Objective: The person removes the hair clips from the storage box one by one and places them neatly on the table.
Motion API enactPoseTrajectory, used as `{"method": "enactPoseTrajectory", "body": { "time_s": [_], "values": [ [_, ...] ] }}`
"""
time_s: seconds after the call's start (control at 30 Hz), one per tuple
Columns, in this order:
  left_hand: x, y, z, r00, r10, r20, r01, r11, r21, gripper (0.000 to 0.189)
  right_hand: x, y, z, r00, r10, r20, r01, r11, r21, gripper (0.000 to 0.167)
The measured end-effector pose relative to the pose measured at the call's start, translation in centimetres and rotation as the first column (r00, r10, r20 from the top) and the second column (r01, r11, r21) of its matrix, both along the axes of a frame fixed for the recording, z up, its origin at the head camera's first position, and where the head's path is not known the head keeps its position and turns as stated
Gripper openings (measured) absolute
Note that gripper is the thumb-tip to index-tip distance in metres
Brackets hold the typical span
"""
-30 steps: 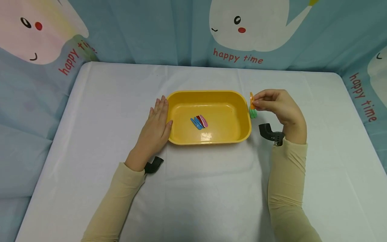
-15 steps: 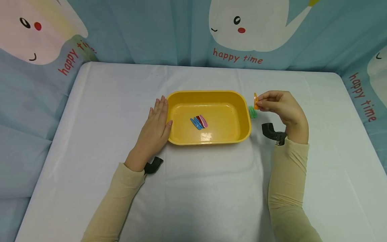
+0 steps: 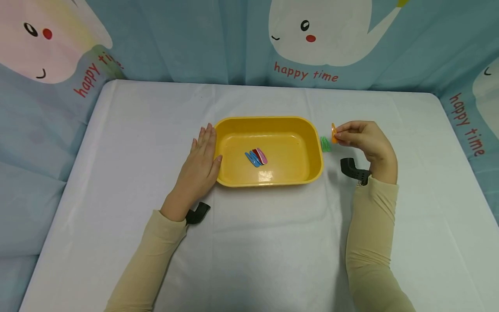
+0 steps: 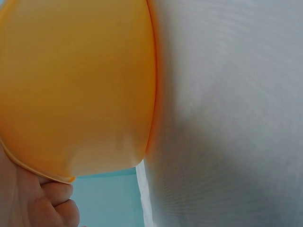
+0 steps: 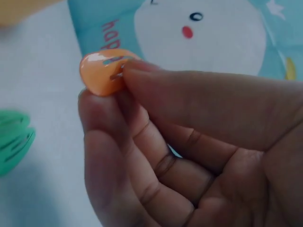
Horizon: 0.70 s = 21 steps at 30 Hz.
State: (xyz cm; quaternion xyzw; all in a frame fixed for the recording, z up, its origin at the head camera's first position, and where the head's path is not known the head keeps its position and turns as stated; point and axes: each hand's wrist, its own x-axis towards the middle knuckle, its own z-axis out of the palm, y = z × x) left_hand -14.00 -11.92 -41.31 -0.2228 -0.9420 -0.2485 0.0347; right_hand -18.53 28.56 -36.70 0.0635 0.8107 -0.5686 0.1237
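Observation:
A yellow plastic basin stands on the white-covered table. Inside it several snap hair clips, blue, dark red and pink, lie side by side. My left hand rests with straight fingers against the basin's left rim; the left wrist view has the basin's outer wall close up. Right of the basin, my right hand pinches an orange snap hair clip between thumb and fingers, held above the table. Green hair clips lie just outside the basin's right end, left of that hand.
The white tablecloth spreads around the basin on all sides. Behind the table hangs a blue curtain with cartoon prints. A black camera mount sits on the right wrist, another black mount on the left.
My right hand has moved to the right and slightly nearer, away from the basin, with the orange hair clip still pinched. My left hand stays at the basin's rim.

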Motion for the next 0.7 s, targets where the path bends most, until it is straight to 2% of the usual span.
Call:
{"method": "enactPoseTrajectory", "body": {
  "time_s": [0.27,0.47,0.7],
  "values": [
    [0.0,0.0,0.1,1.000,0.000,0.007,0.000,1.000,0.001,0.061,-0.5,0.9,-1.5,0.997,-0.008,0.082,0.007,1.000,0.010,0.008],
    [0.0,0.1,0.1,1.000,0.001,0.013,-0.001,1.000,-0.001,0.061,-0.7,1.4,-2.5,0.991,-0.034,0.126,0.031,0.999,0.027,0.016],
    [0.0,0.1,0.1,1.000,0.002,0.014,-0.002,1.000,-0.001,0.061,-1.0,1.6,-3.2,0.990,-0.014,0.140,0.003,0.997,0.081,0.009]
  ]
}}
